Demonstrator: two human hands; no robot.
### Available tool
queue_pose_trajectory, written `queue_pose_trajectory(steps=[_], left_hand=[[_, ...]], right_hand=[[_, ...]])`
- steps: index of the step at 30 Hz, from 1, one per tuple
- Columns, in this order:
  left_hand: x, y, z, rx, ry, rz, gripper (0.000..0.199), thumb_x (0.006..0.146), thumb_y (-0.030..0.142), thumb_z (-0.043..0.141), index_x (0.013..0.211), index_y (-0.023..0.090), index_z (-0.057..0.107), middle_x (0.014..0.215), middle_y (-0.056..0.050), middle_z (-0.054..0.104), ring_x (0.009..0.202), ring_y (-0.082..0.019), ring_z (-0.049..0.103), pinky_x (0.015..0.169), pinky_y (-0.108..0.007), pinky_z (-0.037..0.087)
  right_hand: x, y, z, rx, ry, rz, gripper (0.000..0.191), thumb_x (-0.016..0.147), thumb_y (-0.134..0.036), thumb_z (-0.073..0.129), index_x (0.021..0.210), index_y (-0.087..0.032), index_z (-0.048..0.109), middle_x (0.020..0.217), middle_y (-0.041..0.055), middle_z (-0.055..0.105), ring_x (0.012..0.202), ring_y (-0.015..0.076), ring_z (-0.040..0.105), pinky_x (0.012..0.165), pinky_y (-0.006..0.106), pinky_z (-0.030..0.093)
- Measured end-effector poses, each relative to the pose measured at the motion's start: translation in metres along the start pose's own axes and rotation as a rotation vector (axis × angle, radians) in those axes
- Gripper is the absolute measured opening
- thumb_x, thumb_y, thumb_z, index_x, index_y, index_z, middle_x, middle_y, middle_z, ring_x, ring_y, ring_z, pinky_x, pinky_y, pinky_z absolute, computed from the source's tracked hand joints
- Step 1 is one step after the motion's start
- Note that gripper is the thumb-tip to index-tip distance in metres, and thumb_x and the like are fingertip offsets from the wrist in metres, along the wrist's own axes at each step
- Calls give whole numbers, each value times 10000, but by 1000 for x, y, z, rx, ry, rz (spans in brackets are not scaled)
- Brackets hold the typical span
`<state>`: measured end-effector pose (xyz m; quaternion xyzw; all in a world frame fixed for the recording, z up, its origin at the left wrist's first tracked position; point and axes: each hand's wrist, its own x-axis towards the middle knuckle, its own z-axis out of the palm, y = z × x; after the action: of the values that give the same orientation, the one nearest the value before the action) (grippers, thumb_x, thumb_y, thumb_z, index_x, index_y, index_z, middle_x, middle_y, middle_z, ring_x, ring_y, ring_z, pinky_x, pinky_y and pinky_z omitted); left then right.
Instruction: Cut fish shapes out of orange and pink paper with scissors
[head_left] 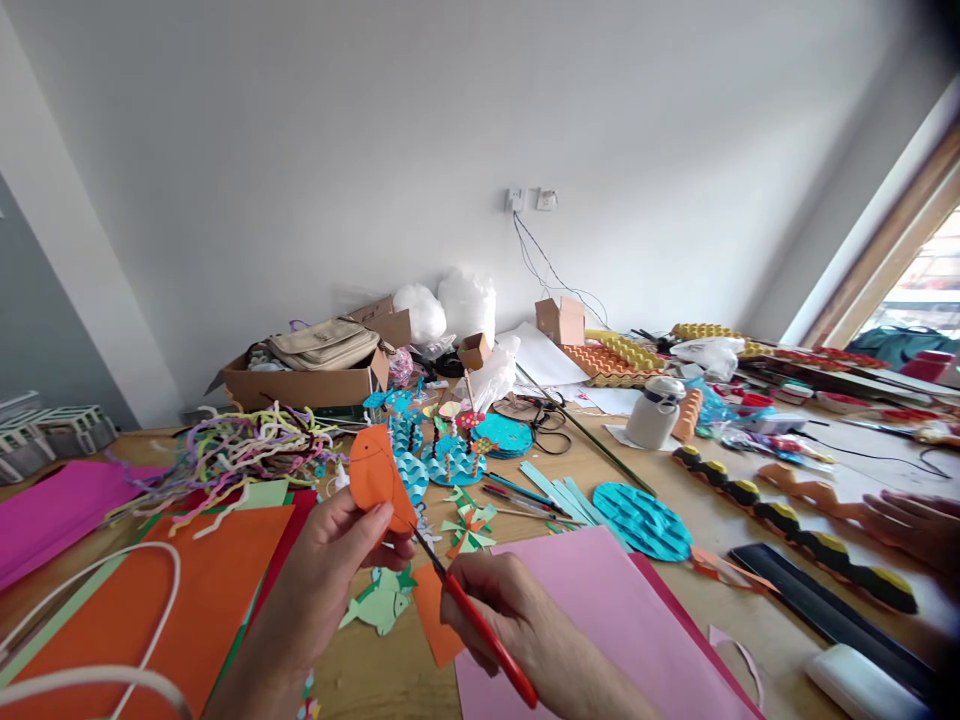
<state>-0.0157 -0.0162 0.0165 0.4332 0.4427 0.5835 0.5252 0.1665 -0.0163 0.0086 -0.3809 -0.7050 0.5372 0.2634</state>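
Observation:
An orange paper piece (375,475) with a drawn fish outline is pinched upright between the thumb and fingers of my left hand (349,545). My right hand (506,610) is closed around the red handles of a pair of scissors (491,640). The dark blades point up and left and meet the lower right edge of the orange paper. Beneath my hands, green paper fish (382,603) lie on the wooden table (390,680). Another orange paper scrap (435,615) lies partly behind my right hand.
Pink sheets (585,610) lie right, orange sheets (165,590) left, near a white cable loop (176,590). Behind stand blue paper decorations (450,460), pencils (525,500) and a white bottle (654,415). Another person's hand (911,525) is at the right edge, by a black-and-yellow strip (821,550).

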Motion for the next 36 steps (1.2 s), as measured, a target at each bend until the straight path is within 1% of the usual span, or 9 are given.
queue_pose_trajectory(steps=[4, 9, 15, 19, 25, 36], left_hand=[[1, 0, 0, 19, -10, 1, 144, 751, 310, 665, 691, 183, 696, 609, -4, 675, 568, -146, 613, 565, -252, 539], [0, 1, 0, 2, -22, -15, 131, 750, 300, 667, 702, 180, 690, 628, -3, 678, 567, -141, 613, 566, -249, 534], [-2, 4, 1, 19, -51, -23, 145, 750, 294, 661, 672, 172, 680, 603, -2, 671, 550, -137, 618, 546, -231, 520], [-1, 3, 0, 15, -54, -23, 151, 749, 294, 662, 660, 172, 676, 595, -1, 668, 542, -135, 612, 546, -235, 520], [1, 0, 0, -5, -65, -33, 126, 753, 290, 664, 719, 174, 699, 615, -6, 684, 545, -133, 613, 554, -242, 528], [0, 0, 0, -36, -64, -41, 120, 756, 287, 665, 749, 171, 694, 625, -4, 687, 538, -127, 616, 547, -236, 524]], right_hand=[[-1, -1, 0, -20, 14, 8, 205, 789, -186, 446, 584, -185, 435, 487, -67, 366, 467, 80, 329, 437, 210, 233], [-1, -1, -2, -6, -9, 13, 227, 810, -206, 444, 584, -183, 446, 479, -63, 397, 455, 78, 348, 432, 198, 253], [-2, 1, -3, -32, -11, 28, 247, 835, -239, 458, 594, -180, 457, 488, -53, 429, 461, 82, 364, 437, 194, 271], [-3, 4, -4, -62, -2, 17, 240, 847, -249, 464, 617, -178, 472, 516, -49, 437, 481, 85, 374, 440, 192, 266], [-4, 4, -4, -89, -3, 16, 245, 860, -259, 449, 631, -177, 478, 535, -45, 437, 496, 87, 389, 444, 189, 269], [-2, 7, -3, -106, -7, -5, 254, 873, -291, 455, 650, -173, 486, 552, -42, 439, 504, 89, 388, 446, 192, 261]])
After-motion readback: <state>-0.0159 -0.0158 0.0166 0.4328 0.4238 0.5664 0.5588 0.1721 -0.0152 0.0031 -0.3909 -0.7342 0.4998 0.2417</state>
